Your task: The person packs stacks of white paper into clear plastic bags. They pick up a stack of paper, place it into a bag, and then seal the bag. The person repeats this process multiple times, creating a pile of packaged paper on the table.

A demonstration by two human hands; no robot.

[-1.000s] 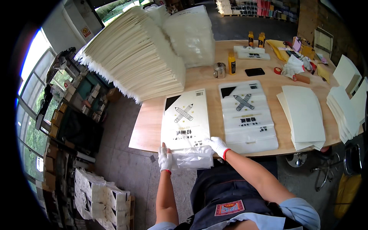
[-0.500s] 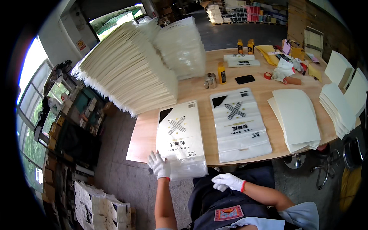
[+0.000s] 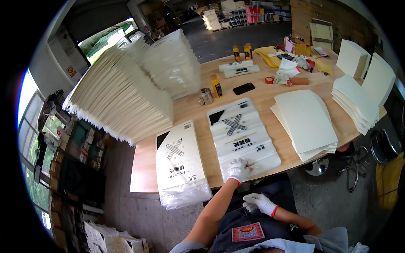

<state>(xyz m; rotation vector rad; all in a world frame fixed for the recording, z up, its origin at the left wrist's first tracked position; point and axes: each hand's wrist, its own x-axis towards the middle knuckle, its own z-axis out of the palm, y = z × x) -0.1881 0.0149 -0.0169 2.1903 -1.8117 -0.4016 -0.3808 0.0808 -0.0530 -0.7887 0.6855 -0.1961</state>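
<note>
head view: my left hand (image 3: 237, 168), white glove, lies flat with fingers spread on the near end of the stack of clear printed bags (image 3: 242, 137) in the middle of the wooden table (image 3: 198, 111), pressing down on the top bag, not pinching anything. my right hand (image 3: 258, 203), also gloved, is off the table, down by my apron, fingers loosely curled, holding nothing that i can see. the second printed bag pile (image 3: 180, 162) sits just to the left of the first, its clear open end hanging over the near table edge. to the right, a stack of plain cream sheets (image 3: 308, 122) lies flat, its corner past the table edge. more cream stacks (image 3: 354, 101) further right. big fanned stack of cream sheets (image 3: 122, 101) on the left end of the table, with a pile of clear bags (image 3: 173, 63) behind it. beyond the middle stack: black phone (image 3: 244, 88), yellow bottle (image 3: 216, 86), small metal cup (image 3: 206, 97). rolled bags, tape and more bottles at the far side, too small to tell apart well.
</note>
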